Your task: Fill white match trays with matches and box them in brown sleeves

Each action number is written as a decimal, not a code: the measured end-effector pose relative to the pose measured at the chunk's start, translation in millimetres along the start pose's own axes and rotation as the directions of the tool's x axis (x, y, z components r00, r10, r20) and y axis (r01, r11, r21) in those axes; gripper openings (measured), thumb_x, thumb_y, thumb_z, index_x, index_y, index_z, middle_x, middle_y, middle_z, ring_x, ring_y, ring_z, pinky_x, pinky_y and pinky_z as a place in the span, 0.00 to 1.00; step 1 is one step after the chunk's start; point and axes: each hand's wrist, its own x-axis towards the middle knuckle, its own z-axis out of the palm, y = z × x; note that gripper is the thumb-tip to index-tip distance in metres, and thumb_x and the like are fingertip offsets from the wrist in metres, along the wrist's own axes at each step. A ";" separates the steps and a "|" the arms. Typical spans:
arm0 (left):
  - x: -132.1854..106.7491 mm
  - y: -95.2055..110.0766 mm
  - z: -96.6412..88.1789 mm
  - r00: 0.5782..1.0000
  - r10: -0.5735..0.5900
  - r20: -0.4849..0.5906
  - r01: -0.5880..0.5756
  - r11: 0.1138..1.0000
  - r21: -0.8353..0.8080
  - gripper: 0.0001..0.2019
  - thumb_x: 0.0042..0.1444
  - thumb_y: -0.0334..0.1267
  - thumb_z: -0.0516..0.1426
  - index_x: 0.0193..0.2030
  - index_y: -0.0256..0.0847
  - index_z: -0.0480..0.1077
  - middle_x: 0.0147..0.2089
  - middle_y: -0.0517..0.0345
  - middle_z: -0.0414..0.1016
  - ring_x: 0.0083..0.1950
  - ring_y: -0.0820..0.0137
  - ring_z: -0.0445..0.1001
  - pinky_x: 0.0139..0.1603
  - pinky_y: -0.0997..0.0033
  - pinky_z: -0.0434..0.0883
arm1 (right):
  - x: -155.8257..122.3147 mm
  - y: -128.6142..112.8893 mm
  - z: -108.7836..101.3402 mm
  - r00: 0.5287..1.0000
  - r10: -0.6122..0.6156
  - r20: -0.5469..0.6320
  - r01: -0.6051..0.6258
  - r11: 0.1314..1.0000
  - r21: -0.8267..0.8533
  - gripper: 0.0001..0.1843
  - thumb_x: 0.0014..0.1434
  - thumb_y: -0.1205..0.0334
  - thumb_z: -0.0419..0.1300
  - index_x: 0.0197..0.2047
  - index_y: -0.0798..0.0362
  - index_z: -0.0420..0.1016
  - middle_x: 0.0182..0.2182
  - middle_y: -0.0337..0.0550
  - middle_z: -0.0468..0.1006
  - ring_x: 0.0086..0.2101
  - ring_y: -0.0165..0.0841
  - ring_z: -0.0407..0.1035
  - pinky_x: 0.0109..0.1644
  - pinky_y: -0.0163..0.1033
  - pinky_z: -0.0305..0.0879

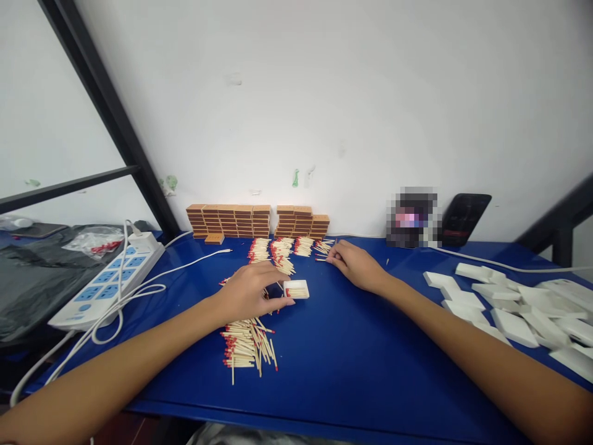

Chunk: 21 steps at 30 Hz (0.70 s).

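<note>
My left hand (254, 290) grips a small white matchbox tray (303, 285) between thumb and fingers, above the blue table. Several red-tipped matchsticks lie inside the tray. Farther back, my right hand (354, 262) has its fingers pinched together at the edge of a small group of matchsticks (323, 247), with match ends showing by the fingertips. Three more bunches of matchsticks (280, 250) are lined up to the left of it. A larger loose heap of matchsticks (248, 346) lies in front of my left hand, which hides part of the matches behind it.
Brown matchboxes (236, 221) stand stacked along the wall, with a single matchbox (214, 238) before them. White empty trays (514, 309) are piled at the right. A power strip (106, 284) and white cables occupy the left; a phone (464, 219) leans at the back.
</note>
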 end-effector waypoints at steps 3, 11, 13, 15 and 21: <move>-0.6 -0.7 0.1 1.000 -0.025 -0.015 0.025 0.999 0.030 0.17 0.61 0.49 0.65 0.50 0.40 0.76 0.44 0.52 0.81 0.43 0.63 0.78 0.44 0.65 0.73 | -3.0 -9.6 -6.3 1.000 -0.017 -0.017 0.018 0.999 0.050 0.08 0.70 0.59 0.54 0.40 0.52 0.71 0.38 0.44 0.74 0.34 0.34 0.69 0.39 0.38 0.63; 0.8 1.6 -1.0 0.995 -0.089 -0.036 0.091 0.994 0.061 0.17 0.60 0.50 0.65 0.49 0.40 0.77 0.40 0.52 0.80 0.41 0.63 0.78 0.43 0.65 0.73 | -25.6 -81.4 -23.8 0.980 -0.187 -0.072 0.191 0.980 0.056 0.06 0.71 0.62 0.54 0.41 0.51 0.70 0.40 0.44 0.73 0.36 0.34 0.68 0.40 0.39 0.63; 1.1 3.7 -1.1 0.997 -0.075 -0.035 0.076 0.996 0.048 0.18 0.60 0.51 0.65 0.49 0.40 0.77 0.40 0.52 0.80 0.41 0.63 0.78 0.42 0.66 0.73 | -31.1 -94.5 -21.4 0.972 -0.231 -0.050 0.234 0.971 0.055 0.05 0.71 0.63 0.54 0.42 0.51 0.70 0.40 0.44 0.73 0.36 0.34 0.69 0.40 0.39 0.64; 1.4 5.6 -1.3 0.997 -0.061 -0.044 0.063 0.997 0.038 0.19 0.60 0.51 0.65 0.50 0.40 0.76 0.40 0.52 0.80 0.41 0.63 0.77 0.41 0.66 0.72 | -35.0 -102.2 -17.8 0.965 -0.261 -0.025 0.262 0.964 0.043 0.05 0.72 0.63 0.54 0.43 0.51 0.70 0.41 0.44 0.74 0.35 0.34 0.69 0.39 0.39 0.64; 1.4 5.9 -1.2 0.998 -0.010 -0.055 0.010 1.000 0.011 0.17 0.61 0.49 0.65 0.49 0.40 0.76 0.40 0.53 0.80 0.42 0.65 0.77 0.41 0.66 0.72 | -36.0 -101.7 -14.1 0.961 -0.276 -0.020 0.276 0.958 0.081 0.05 0.71 0.63 0.56 0.42 0.51 0.73 0.40 0.43 0.75 0.35 0.33 0.69 0.39 0.38 0.63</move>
